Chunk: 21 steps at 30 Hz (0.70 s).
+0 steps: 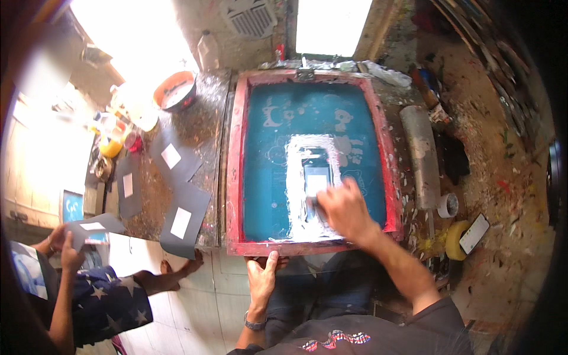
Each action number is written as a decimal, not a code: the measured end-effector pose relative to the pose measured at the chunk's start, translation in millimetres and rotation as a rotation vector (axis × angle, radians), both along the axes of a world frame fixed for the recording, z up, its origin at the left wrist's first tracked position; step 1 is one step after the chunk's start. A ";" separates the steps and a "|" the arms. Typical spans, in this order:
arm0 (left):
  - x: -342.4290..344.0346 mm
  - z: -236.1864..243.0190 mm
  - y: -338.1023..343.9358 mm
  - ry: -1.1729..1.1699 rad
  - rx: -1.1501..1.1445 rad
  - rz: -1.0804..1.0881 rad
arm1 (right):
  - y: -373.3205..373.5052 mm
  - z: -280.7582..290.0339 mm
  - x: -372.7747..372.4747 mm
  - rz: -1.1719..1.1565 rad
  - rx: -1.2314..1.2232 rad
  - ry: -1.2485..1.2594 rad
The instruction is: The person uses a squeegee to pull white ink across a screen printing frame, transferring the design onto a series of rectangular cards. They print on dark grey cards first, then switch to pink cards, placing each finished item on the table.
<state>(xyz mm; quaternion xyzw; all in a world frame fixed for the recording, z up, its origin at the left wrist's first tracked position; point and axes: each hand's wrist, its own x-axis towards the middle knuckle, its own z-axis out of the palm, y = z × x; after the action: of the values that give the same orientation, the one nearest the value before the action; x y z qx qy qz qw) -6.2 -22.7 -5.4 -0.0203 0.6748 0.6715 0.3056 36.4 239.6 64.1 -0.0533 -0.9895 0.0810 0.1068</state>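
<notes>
A screen-printing frame [235,165] with red wooden sides lies in front of me, its blue-green mesh [266,189] stretched inside. White ink [294,171] forms a rough rectangle on the mesh around a printed area. My right hand [346,212] is closed over the lower part of that area, round a small squeegee [313,204] mostly hidden by the fingers and blurred. At the near edge of the frame, my left hand [262,278] grips the wood, thumb on the front side and fingers underneath.
Dark grey sheets with white rectangles [180,222] lie on the left table, near an orange bowl [176,90] and bottles. Another person's hands [68,245] hold a similar sheet at left. To the right are a grey cylinder [421,157], tape rolls and a phone [474,234].
</notes>
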 end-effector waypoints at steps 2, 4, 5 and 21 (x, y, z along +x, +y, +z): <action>1.7 -3.5 -0.1 -0.018 0.020 0.012 | -7.6 9.4 16.6 0.070 -0.089 -0.054; 1.6 0.6 3.2 0.010 -0.031 0.026 | 4.3 23.4 13.9 0.123 -0.189 -0.146; 0.6 -0.9 3.5 -0.014 0.000 0.011 | 23.1 32.8 -3.6 0.113 -0.200 -0.272; 2.4 15.8 7.2 0.079 0.047 0.052 | -29.8 29.7 40.9 -0.035 0.061 0.003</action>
<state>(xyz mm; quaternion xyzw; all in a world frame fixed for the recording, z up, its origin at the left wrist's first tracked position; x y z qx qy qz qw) -3.7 -15.5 10.4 -0.0042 0.6696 0.6951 0.2617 77.4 209.8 93.8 -0.0671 -0.9903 0.0491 0.1112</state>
